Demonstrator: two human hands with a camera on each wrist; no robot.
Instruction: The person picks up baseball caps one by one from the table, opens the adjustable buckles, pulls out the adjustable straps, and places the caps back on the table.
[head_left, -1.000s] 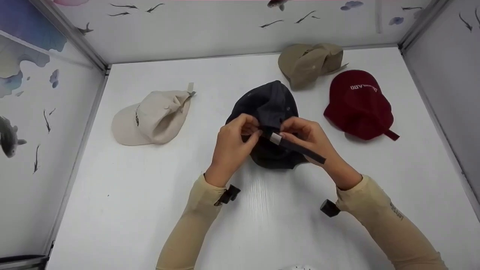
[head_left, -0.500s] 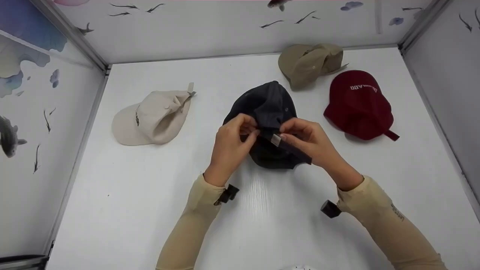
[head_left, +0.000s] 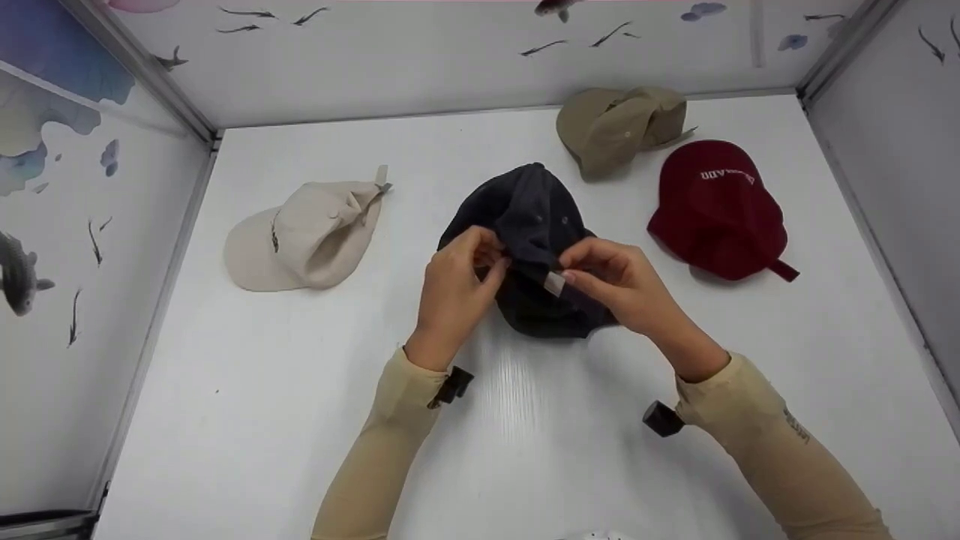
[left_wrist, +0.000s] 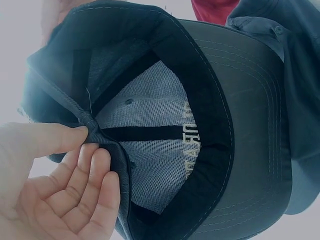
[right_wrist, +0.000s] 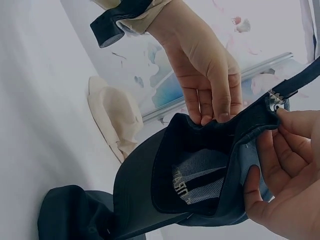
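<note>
Both hands hold a navy baseball cap above the white table, in the middle of the head view. The left wrist view looks into its mesh lining, with the brim to the right. My left hand pinches the cap's rear edge between thumb and fingers. My right hand pinches the strap by its metal buckle. The strap passes through the buckle toward the upper right of the right wrist view. A second dark cap lies behind the held one, partly hidden.
A cream cap lies on the left of the table. At the back right are a khaki cap and a dark red cap. Printed white panels wall in the table's back and sides.
The held cap has shifted slightly left and its crown has tilted. The strap's free end, earlier sticking out below my right hand, has swung out of sight behind it in the head view.
</note>
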